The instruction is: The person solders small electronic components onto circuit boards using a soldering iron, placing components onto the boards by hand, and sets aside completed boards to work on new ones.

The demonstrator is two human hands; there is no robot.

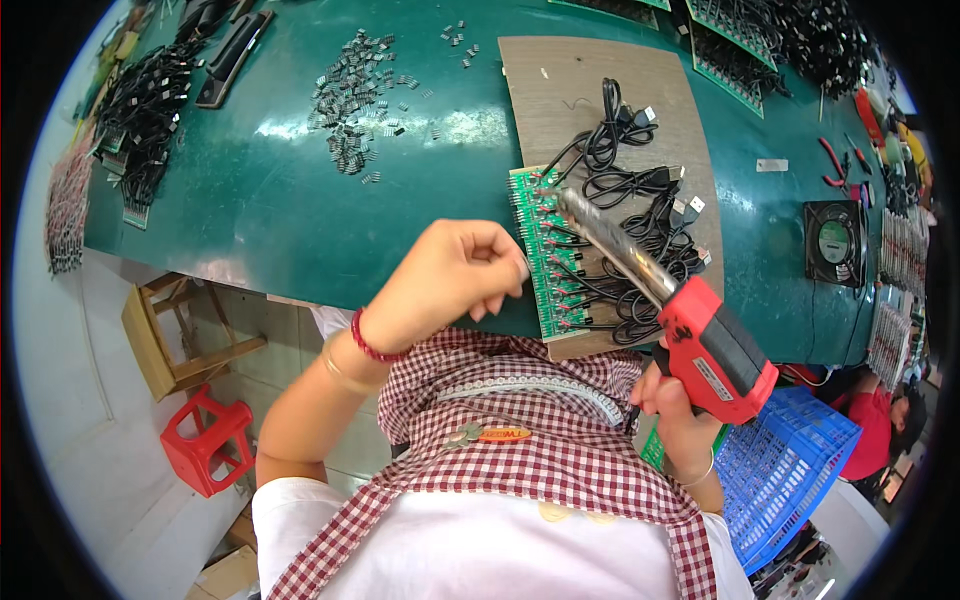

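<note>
My right hand (678,415) is wrapped round the handle of a red and black heat gun (715,350). Its long metal barrel points up and left, the tip over a panel of green circuit boards (545,270). Black USB cables (640,250) run from the panel's right side and lie coiled on a brown wooden board (600,65). Beside the panel's left edge is my left hand (465,270), thumb and fingers pinched together. Whatever may be between those fingertips is too small to make out.
Many small black parts (350,105) lie scattered on the green table (230,240). Bundled black cables (150,110) occupy the far left. To the right are pliers (832,162) and a black fan (835,243). Below stand a red stool (207,440) and a blue basket (785,470), with another person beyond.
</note>
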